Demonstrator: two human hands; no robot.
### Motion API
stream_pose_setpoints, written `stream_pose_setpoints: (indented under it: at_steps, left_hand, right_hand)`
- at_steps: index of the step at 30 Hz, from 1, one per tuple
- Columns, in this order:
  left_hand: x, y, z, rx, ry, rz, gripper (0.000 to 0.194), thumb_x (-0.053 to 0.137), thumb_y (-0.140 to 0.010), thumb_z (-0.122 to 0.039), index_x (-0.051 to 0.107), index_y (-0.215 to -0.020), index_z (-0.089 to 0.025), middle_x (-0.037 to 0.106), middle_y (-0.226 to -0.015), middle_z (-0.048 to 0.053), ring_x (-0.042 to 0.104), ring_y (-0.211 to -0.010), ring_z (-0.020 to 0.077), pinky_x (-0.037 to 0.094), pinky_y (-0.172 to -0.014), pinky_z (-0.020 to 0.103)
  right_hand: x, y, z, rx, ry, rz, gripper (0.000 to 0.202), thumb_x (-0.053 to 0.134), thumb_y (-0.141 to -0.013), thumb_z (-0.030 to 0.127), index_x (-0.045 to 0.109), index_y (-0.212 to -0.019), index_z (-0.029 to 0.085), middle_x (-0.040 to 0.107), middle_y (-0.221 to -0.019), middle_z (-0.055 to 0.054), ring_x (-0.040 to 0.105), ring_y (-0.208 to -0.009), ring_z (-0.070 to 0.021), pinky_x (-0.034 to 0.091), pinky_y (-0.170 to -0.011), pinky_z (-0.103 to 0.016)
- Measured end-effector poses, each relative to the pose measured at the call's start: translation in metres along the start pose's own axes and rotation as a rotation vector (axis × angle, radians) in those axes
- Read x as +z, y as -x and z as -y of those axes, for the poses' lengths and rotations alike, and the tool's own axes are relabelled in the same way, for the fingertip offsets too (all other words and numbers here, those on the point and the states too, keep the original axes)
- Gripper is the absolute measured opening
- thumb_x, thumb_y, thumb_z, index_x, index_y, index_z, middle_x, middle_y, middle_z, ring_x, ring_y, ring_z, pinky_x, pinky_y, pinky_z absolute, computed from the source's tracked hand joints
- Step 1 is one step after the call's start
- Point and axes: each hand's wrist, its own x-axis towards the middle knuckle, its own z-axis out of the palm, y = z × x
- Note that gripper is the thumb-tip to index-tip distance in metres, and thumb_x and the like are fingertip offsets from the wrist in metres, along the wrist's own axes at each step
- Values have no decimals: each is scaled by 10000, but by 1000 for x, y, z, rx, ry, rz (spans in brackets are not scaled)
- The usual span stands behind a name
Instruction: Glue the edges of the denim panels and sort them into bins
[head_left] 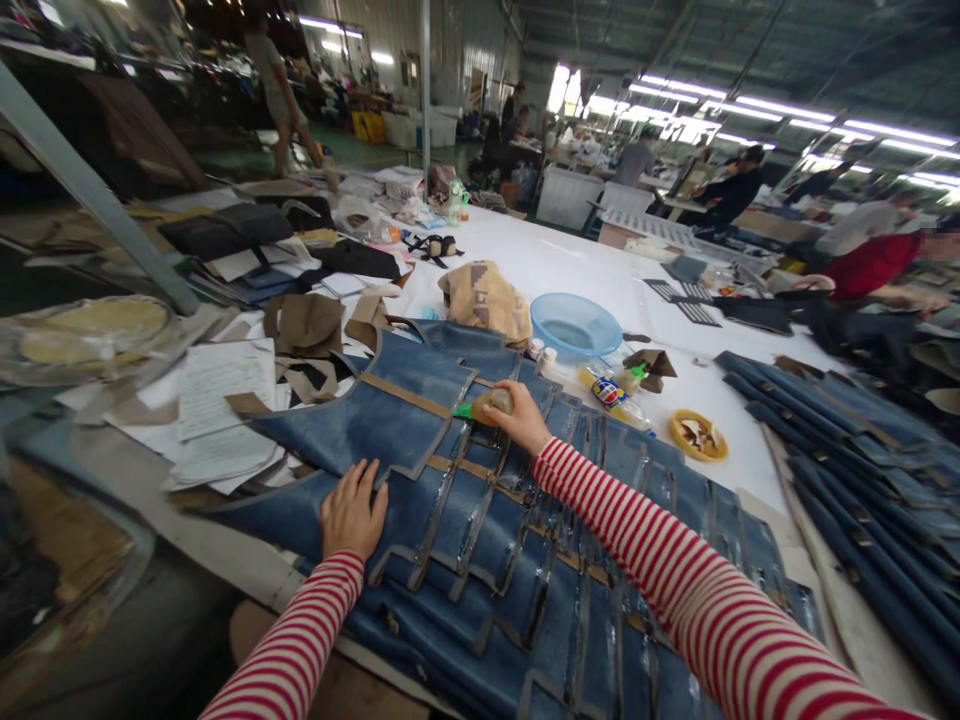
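My right hand point(523, 418) is wrapped round a glue bottle point(491, 405) with a green nozzle, tilted so the nozzle points left at the edge of a blue leather piece point(405, 375). Several such pieces overlap in rows across the table, their grey edges showing wet, shiny streaks. Brown strips point(409, 395) run across them. Flat on another blue leather piece point(292, 510), at the lower left, lies my left hand point(354, 508), its fingers spread and holding nothing.
Behind the leather stand a blue basin point(576, 325), a patterned cloth point(486, 300), a plastic bottle point(611, 392) and a small yellow bowl point(699, 436). Papers point(225, 400) lie at left. More blue pieces point(870, 500) are stacked at right. A person in a red top point(877, 265) leans in there.
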Motion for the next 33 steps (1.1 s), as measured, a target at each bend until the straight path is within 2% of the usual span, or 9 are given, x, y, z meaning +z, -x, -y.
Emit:
stream_pose_setpoints:
  at_steps: [4, 11, 15, 21, 25, 31, 33]
  left_hand:
    - [1, 1, 1, -3, 14, -15, 448, 320, -867, -366, 438, -1270, -208, 470, -1305, 91, 394, -1202, 233, 313, -953, 410]
    - [-1, 1, 0, 1, 5, -16, 443, 321, -868, -357, 444, -1261, -195, 472, -1305, 87, 397, -1202, 231, 321, -944, 403]
    - [-1, 1, 0, 0, -3, -18, 441, 319, -869, -357, 443, -1261, -198, 471, -1306, 86, 398, -1201, 229, 318, -944, 402]
    - [2, 1, 1, 7, 2, -31, 445, 329, -864, -362, 446, -1261, -197, 472, -1305, 87, 401, -1200, 232, 319, -943, 402]
    - [2, 1, 2, 11, 10, -36, 448, 333, -862, -364, 443, -1263, -198, 471, -1307, 86, 399, -1202, 233, 318, -944, 401]
    - [0, 1, 1, 11, 8, -34, 448, 327, -864, -365, 442, -1263, -196, 472, -1305, 89, 402, -1198, 236, 319, -942, 410]
    - [0, 2, 1, 9, 15, -36, 448, 330, -862, -367, 441, -1263, -200, 470, -1307, 87, 400, -1200, 234, 318, -945, 408]
  right_hand:
    - [1, 4, 7, -28, -3, -27, 400, 601, -715, 363, 498, -1053, 176, 513, -1005, -69, 494, -945, -189, 415, -875, -362]
    - [3, 11, 12, -109, 26, 48, 403, 601, -722, 358, 489, -1073, 193, 516, -1026, -65, 486, -975, -195, 407, -886, -372]
    - [4, 11, 12, -62, 27, -7, 401, 599, -719, 361, 496, -1062, 183, 516, -1009, -71, 492, -955, -197, 414, -873, -376]
    - [12, 20, 13, 12, -36, 86, 401, 599, -710, 368, 499, -1050, 180, 527, -1014, -62, 501, -956, -189, 409, -876, -362]
    - [15, 25, 14, 68, -59, 68, 404, 605, -698, 372, 504, -1041, 183, 521, -1022, -61, 499, -962, -191, 401, -879, -364]
    - [18, 38, 23, 46, -108, 162, 407, 606, -702, 378, 500, -1051, 198, 529, -1000, -45, 509, -917, -179, 422, -826, -340]
    - [18, 40, 26, 43, -107, 153, 401, 605, -705, 376, 501, -1049, 199, 525, -1004, -46, 507, -924, -179, 419, -832, -340]
